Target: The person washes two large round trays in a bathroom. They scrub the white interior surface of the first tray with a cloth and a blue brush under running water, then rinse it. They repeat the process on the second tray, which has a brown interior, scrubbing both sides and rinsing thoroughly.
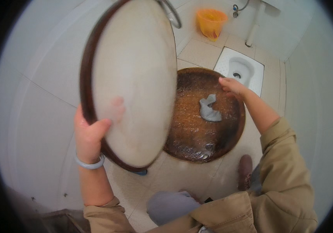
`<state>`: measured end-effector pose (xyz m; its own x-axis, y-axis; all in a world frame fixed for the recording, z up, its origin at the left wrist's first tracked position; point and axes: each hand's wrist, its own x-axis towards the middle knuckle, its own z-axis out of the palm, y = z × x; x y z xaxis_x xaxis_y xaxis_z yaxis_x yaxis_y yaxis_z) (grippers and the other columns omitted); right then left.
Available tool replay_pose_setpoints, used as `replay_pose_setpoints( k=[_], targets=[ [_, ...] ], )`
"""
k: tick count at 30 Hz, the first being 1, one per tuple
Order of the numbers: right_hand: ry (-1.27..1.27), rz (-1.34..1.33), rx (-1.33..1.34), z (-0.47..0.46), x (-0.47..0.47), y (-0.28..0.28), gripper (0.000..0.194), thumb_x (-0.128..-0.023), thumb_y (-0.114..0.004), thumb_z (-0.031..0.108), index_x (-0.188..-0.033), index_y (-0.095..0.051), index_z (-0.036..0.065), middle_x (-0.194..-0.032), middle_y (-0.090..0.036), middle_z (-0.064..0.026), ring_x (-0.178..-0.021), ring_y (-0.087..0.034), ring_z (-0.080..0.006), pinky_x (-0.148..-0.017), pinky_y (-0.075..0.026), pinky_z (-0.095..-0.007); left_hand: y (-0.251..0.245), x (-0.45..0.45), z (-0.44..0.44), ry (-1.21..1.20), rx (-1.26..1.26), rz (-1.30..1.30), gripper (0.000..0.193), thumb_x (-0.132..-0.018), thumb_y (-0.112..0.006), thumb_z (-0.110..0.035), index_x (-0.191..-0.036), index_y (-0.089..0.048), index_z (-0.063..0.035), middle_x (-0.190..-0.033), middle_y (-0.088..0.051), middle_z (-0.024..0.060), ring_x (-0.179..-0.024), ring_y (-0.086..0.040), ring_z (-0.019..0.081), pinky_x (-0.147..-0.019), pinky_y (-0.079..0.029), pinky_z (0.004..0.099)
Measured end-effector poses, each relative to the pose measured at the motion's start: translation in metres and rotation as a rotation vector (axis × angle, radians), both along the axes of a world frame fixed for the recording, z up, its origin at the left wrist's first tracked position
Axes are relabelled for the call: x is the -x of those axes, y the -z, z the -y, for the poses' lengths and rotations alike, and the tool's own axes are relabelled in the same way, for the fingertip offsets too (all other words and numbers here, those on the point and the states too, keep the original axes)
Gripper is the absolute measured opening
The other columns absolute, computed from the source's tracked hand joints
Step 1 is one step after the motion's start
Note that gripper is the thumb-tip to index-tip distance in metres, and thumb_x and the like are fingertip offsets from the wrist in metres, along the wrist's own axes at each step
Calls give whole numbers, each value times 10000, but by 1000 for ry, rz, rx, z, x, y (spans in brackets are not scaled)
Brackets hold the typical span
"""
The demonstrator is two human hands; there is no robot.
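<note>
My left hand (92,134), with a pale bangle at the wrist, grips the dark brown rim of a large round panel (134,87). The panel is tilted up on edge, its glossy cream face towards the right. Over the far right rim of a round brown board (184,116) is my right hand (232,86); whether its fingers close on that rim is unclear. The board's surface looks wet, with a raised edge, and the panel covers its left part. A crumpled grey cloth (210,110) lies on it.
Beyond the board, a white squat toilet (243,68) is set in the tiled floor (201,52). An orange bucket (211,21) stands by the far wall, near a pipe (255,26). A metal hose (173,13) hangs behind the panel. White walls (38,87) rise on both sides.
</note>
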<state>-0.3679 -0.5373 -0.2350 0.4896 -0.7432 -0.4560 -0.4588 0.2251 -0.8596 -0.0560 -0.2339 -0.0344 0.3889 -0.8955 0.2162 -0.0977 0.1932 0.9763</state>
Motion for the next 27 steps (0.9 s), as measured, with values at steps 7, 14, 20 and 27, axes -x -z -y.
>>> replay_pose_setpoints(
  k=[7,14,20,27],
  targets=[
    [308,753,-378,44,31,-49,661,-900,-357,560,-1266,-432,14,-1264,-475,-187,-1117,-500,-317,-949,-390,-492,50,92,21,327,-44,1062,264,-632,-587,-17,-875,-484,-29,-652,-536,185,-598,-544,392,-531,-454,434],
    [524,281,-436,33,136,62,322,-873,-580,279,-1054,-555,13,-985,-606,-142,-848,-618,-270,-732,-533,-402,240,162,-2,611,-89,968,325,-720,-672,-223,-917,-522,-14,-961,-552,183,-866,-552,327,-789,-437,417],
    [636,352,-250,3,142,115,215,-878,-560,202,-990,-529,21,-807,-565,-50,-690,-557,-168,-601,-497,-327,378,106,-62,-806,-1088,-86,509,-839,-560,-459,-1123,-524,-39,-1181,-535,166,-1073,-493,310,-955,-357,403],
    [489,376,-143,4,156,84,152,-855,-534,126,-962,-525,18,-770,-559,-43,-632,-546,-148,-562,-486,-293,449,149,-36,-1006,-546,-1106,744,-847,-407,-638,-1217,-477,3,-1168,-555,108,-1064,-513,261,-928,-395,369]
  ],
)
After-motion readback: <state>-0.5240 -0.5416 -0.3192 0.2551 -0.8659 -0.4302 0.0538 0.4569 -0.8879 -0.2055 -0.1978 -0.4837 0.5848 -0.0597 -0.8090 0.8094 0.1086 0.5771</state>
